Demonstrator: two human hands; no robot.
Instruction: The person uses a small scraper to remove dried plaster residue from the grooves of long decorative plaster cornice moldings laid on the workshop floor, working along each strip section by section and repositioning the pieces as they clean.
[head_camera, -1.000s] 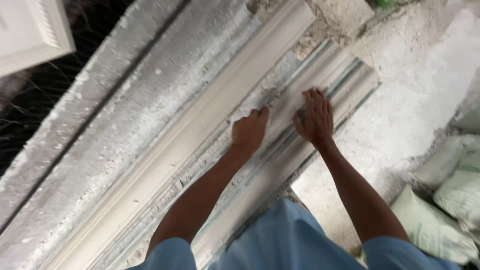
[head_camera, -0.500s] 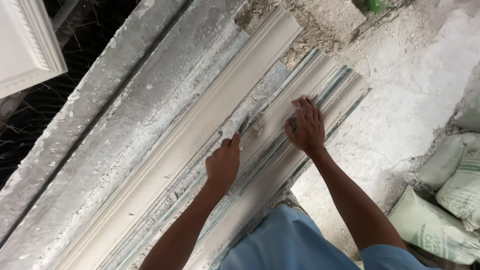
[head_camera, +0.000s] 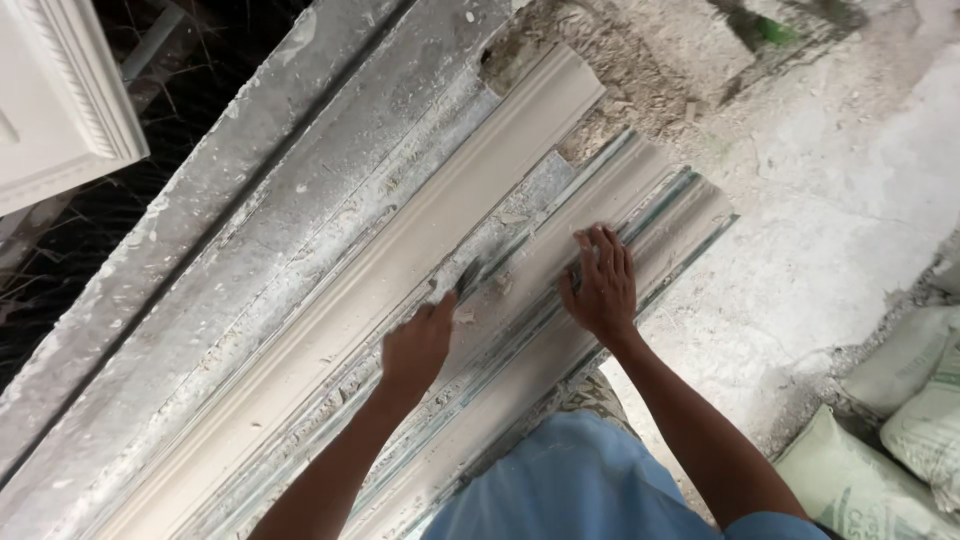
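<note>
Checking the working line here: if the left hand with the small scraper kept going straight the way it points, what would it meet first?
The left hand points its small scraper up and right along the groove of the long moulding mould. Likely first: loose plaster crumbs just ahead of the blade, then the mould's open far end. The right hand seems to lie beside that line.

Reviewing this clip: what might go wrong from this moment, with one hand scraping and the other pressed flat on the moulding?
The scraper in the left hand works close to the right hand; a slip might nick its fingers. The blade might also gouge the moulding. Loose plaster debris on the ground may be slippery underfoot.
</note>
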